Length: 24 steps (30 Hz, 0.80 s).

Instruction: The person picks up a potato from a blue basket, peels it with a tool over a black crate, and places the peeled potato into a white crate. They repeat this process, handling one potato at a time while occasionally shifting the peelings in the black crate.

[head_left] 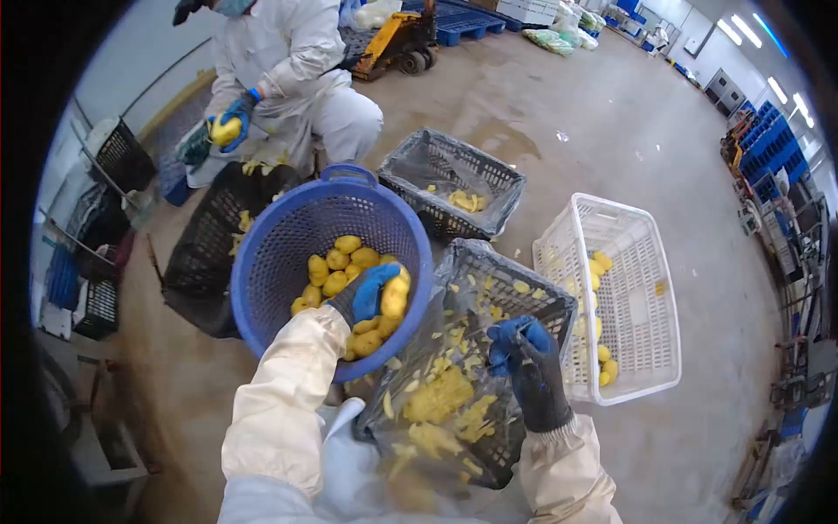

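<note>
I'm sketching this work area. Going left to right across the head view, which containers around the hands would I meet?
Black crate → blue basket holding potatoes → bag-lined crate with peelings → white crate with more potatoes.

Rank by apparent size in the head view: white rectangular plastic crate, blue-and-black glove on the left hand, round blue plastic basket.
1. Round blue plastic basket
2. White rectangular plastic crate
3. Blue-and-black glove on the left hand
</note>
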Available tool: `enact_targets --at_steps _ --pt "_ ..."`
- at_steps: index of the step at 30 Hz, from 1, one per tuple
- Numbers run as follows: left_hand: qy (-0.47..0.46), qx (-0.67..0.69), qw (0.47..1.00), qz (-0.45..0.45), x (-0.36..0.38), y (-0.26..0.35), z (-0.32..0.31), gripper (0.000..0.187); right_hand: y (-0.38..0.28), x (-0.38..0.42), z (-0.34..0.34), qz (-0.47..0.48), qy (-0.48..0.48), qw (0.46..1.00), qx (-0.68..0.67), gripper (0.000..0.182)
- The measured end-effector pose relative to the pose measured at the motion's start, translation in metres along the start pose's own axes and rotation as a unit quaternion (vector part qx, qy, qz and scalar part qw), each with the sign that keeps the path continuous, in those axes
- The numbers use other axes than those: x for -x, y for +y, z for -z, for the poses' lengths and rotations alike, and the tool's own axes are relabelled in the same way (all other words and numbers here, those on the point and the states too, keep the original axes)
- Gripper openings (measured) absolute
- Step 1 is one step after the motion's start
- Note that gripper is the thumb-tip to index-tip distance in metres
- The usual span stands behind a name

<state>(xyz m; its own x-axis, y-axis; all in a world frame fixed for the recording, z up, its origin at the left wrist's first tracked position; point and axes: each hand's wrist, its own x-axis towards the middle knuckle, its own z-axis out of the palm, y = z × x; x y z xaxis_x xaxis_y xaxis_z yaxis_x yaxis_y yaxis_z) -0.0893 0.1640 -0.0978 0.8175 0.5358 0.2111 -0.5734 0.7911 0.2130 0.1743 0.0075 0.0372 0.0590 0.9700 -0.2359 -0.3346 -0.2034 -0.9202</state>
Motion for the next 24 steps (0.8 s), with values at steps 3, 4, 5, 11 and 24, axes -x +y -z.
enact_targets --at_steps 3,4,5,11,24 --pt "0.137 -0.097 0.986 -0.008 -0.004 -0.014 -0.066 0.023 0.004 0.005 -0.008 0.090 -0.037 0.995 -0.017 0.020" --pt "0.199 -0.139 0.970 -0.017 -0.010 -0.025 -0.088 0.025 0.001 0.009 -0.013 0.093 -0.042 0.995 -0.022 0.020" --pt "0.259 -0.178 0.949 -0.026 -0.014 -0.036 -0.113 0.027 -0.004 0.012 -0.019 0.097 -0.054 0.994 -0.010 0.017" --pt "0.235 -0.282 0.924 -0.107 -0.001 -0.129 -0.175 0.037 0.001 0.042 -0.042 0.347 -0.172 0.861 0.329 0.016" --pt "0.168 -0.444 0.875 -0.098 -0.014 -0.161 -0.105 0.048 -0.019 0.035 -0.006 0.084 -0.017 0.988 0.128 0.018"
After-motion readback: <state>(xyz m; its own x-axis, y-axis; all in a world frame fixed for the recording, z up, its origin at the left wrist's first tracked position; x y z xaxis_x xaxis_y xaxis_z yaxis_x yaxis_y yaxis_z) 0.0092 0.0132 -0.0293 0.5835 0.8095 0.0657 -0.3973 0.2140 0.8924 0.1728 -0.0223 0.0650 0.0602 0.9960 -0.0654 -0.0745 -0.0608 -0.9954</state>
